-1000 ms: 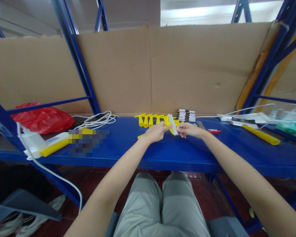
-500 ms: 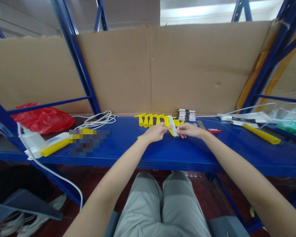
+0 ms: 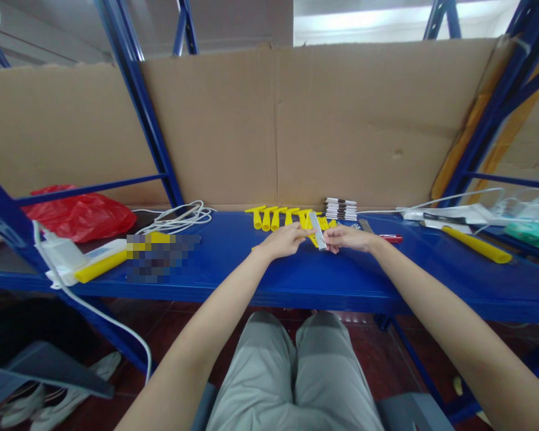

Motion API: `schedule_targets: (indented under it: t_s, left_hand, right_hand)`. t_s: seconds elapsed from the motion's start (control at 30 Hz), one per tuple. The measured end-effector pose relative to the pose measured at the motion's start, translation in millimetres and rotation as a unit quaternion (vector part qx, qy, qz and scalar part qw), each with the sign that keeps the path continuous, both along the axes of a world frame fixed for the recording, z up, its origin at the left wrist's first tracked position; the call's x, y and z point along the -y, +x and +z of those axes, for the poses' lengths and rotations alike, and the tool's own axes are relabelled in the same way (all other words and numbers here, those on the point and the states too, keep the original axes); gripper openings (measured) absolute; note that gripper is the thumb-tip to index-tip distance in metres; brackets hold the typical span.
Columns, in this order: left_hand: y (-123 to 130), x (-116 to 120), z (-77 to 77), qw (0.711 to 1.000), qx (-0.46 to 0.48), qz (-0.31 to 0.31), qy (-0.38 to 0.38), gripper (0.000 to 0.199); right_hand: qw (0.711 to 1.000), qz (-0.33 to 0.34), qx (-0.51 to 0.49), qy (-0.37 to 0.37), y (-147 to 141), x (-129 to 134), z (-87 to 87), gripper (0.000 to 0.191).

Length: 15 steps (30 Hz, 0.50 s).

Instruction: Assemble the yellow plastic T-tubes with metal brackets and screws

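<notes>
A flat silver-white strip point(image 3: 318, 231) stands tilted between my hands over the blue shelf point(image 3: 233, 269). The fingers of my right hand point(image 3: 344, 237) pinch its lower end. My left hand point(image 3: 287, 240) is closed just left of the strip, its fingertips around something small and yellow that is mostly hidden. Behind my hands several yellow T-shaped handles point(image 3: 266, 220) lie in a row, and more yellow pieces point(image 3: 324, 224) sit behind the strip. To their right is a stack of white and dark packets point(image 3: 340, 209).
A red pen-like tool point(image 3: 391, 238) lies right of my right hand. Yellow tubes rest at the right point(image 3: 476, 244) and left point(image 3: 101, 267). Coiled white cable point(image 3: 179, 220) and a red plastic bag point(image 3: 81, 215) are at the left. Cardboard point(image 3: 341, 120) backs the shelf.
The lower end of the strip and my right hand have shifted very slightly to the right. My left hand has hardly moved.
</notes>
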<state>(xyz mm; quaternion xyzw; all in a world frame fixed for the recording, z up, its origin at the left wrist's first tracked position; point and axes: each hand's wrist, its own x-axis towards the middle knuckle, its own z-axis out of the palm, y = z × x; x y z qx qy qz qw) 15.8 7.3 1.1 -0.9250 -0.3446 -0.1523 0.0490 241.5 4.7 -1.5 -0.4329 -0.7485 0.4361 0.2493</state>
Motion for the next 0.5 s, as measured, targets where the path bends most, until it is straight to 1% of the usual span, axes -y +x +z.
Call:
schedule_targets:
  t_s: [0.23,0.4,0.5]
  left_hand:
    - [0.7,2.8,-0.4,1.0,-0.018,0.005,0.013,0.045]
    - [2.2,2.7,-0.8,1.0,-0.007,0.001,0.015,0.045]
    - [2.0,1.1,-1.9,1.0,0.004,-0.01,0.015,0.045]
  right_hand:
    - [0.999,0.022,0.041,0.023,0.6,-3.5,1.3,0.028]
    - [0.999,0.002,0.016,0.038,-1.4,-4.9,-2.2,0.034]
    - [0.998,0.01,0.009,0.055,-3.8,-8.3,-6.5,0.04]
